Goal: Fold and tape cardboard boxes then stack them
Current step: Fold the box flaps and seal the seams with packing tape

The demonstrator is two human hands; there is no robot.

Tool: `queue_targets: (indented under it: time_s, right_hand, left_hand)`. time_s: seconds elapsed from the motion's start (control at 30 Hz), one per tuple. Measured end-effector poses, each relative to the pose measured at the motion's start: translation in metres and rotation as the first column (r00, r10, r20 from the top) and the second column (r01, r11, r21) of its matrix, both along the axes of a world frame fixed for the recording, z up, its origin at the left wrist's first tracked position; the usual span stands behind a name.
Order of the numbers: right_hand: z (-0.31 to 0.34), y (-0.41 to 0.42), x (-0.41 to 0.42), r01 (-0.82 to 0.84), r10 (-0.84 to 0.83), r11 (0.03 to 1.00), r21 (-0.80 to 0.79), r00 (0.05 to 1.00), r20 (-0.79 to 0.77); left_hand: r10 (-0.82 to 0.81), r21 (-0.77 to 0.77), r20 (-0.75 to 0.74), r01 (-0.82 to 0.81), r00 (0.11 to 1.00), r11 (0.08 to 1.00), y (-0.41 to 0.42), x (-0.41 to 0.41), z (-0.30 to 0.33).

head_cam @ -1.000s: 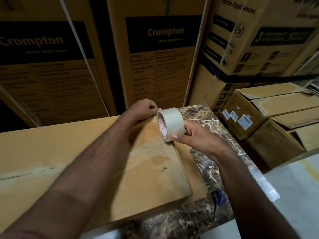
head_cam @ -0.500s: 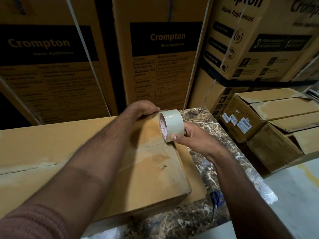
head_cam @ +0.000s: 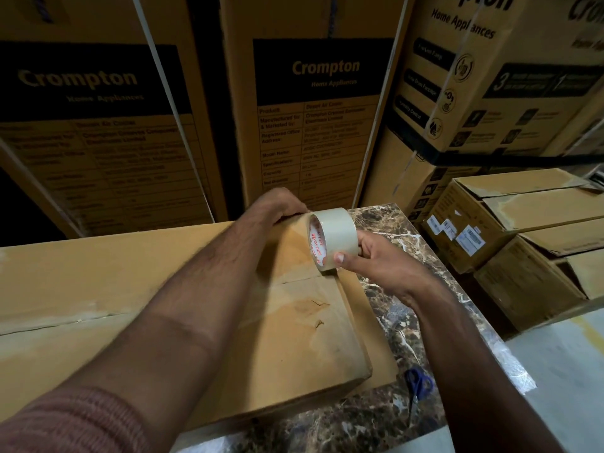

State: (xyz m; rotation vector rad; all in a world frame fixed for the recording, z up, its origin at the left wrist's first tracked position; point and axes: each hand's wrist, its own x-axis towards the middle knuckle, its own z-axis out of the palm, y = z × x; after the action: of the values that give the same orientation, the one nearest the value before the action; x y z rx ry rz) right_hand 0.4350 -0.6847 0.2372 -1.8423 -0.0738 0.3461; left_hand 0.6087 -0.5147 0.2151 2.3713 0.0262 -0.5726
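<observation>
Little has moved: right hand (head_cam: 369,256) still grips the tape roll (head_cam: 331,240) over the cardboard box (head_cam: 287,322) seam; left hand (head_cam: 277,206) pinches near its far edge. Tape may wrinkle or miss the seam.

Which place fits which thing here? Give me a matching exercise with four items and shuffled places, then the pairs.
Things:
1. tape roll
2. scissors
3. left hand
4. cardboard box

Places:
A. lying on the marble table, right of the box
B. gripped in the right hand
C. flat on the table under both forearms
D. at the box's far edge, beside the roll

Pairs: 1-B, 2-A, 3-D, 4-C
</observation>
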Motion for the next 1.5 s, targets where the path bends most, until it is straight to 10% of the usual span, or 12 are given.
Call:
queue_targets:
  time_s: [0.13, 0.43, 1.0, 1.5]
  right_hand:
    - [-0.005, -0.001, 0.003, 0.0, 0.0, 1.0, -0.006, 1.0, -0.005]
    - [-0.006, -0.004, 0.008, 0.018, -0.018, 1.0, 0.004, 1.0, -0.025]
    - [0.014, 0.004, -0.06, 0.115, -0.116, 0.976, 0.183, 0.993, -0.006]
    - [0.011, 0.02, -0.086, 0.15, -0.151, 0.986, 0.08, 0.989, 0.004]
  left_hand:
    - [-0.062, 0.102, -0.011, 0.063, 0.998, 0.993, 0.006, 0.003, 0.002]
    - [-0.24, -0.259, 0.099, 0.258, 0.966, 0.931, 0.031, 0.001, -0.01]
    - [-0.196, 0.302, 0.591, 0.011, 0.783, 0.953, -0.005, -0.035, -0.018]
    - [-0.397, 0.529, 0.374, 0.159, 0.838, 0.834, -0.01, -0.078, -0.006]
